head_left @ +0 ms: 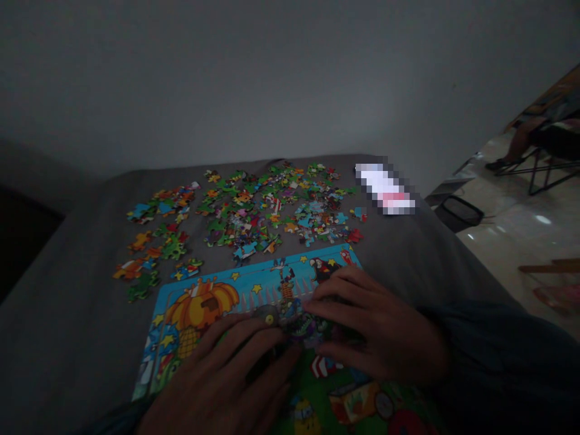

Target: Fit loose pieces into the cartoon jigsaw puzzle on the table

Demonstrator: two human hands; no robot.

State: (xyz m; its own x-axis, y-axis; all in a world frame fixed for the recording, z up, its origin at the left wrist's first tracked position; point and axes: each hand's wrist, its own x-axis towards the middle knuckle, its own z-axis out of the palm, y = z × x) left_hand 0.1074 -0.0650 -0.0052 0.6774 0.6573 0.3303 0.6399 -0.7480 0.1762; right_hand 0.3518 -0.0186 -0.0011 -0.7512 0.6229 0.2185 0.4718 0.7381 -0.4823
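Observation:
A colourful jigsaw puzzle picture (203, 305), with an orange pumpkin, yellow stars and a blue border, lies flat in front of me. Across its lower left and middle rests my left hand (231, 374), fingers apart and slightly bent, palm down. My right hand (371, 320) comes in from the right, its spread fingertips on the picture near the centre. The fingertips of both hands are close together around a dark, cartoonish figure (301, 326). No loose piece shows in either hand, though the area under the fingers is hidden and dim.
Many loose puzzle pieces (254, 211) are heaped beyond the picture, with smaller clusters (140, 272) to the left. A lit phone (385, 187), its screen blurred, lies at the far right of the grey cloth (90, 254). A wall stands behind; a seated person's leg (521, 142) shows at right.

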